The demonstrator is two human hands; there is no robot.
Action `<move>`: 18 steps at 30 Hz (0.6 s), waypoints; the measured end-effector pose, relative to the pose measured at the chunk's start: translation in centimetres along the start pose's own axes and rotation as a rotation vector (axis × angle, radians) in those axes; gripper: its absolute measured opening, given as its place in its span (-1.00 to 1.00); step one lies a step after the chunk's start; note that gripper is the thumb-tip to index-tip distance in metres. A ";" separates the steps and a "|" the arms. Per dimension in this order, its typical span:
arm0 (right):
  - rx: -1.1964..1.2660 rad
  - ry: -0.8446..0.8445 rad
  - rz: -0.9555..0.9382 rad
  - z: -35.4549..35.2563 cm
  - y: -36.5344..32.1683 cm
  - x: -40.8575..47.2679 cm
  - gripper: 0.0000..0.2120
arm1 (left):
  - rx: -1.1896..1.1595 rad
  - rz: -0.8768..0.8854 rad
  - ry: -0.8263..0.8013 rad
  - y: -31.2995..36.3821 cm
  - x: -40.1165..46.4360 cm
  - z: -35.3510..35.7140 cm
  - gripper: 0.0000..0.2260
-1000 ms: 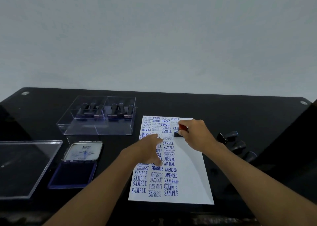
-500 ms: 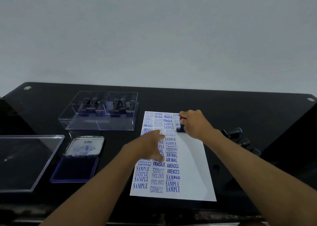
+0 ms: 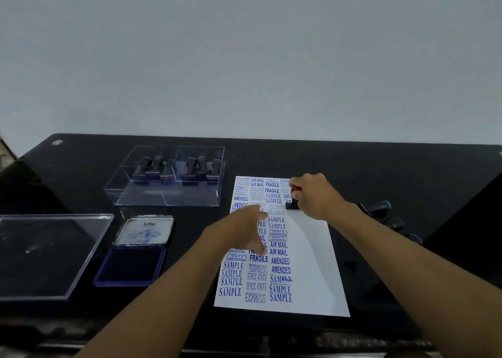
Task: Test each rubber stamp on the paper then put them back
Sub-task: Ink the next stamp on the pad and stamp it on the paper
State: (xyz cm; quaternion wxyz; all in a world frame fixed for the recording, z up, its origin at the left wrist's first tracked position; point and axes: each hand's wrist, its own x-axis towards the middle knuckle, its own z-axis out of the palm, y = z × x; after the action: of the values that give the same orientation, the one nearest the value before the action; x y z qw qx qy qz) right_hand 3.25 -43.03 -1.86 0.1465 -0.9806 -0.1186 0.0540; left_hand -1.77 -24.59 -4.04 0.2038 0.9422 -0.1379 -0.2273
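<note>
While the left hand (image 3: 244,231) lies flat, pinning the thin, slide-prone paper (image 3: 312,262), the right hand (image 3: 316,196) grips the small rigid stamp (image 3: 292,205) by its handle.

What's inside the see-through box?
Dark-handled rubber stamps stand along the back of the clear box, in both compartments. Their lettering faces cannot be seen from here.

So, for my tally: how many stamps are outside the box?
4: one stamp in the right hand on the paper; three right of it on the table; others may hide.
</note>
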 end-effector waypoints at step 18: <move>0.137 0.115 -0.022 -3.9 -2.7 -3.4 -0.79 | 0.136 0.045 0.053 0.1 -2.0 -1.8 -0.24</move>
State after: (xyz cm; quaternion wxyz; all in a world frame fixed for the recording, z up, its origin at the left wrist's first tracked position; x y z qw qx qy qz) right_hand -0.06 -42.43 2.88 0.2206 -0.9683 -0.1167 0.0038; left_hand -2.60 -23.40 -1.80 0.1482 0.9562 -0.1689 -0.1878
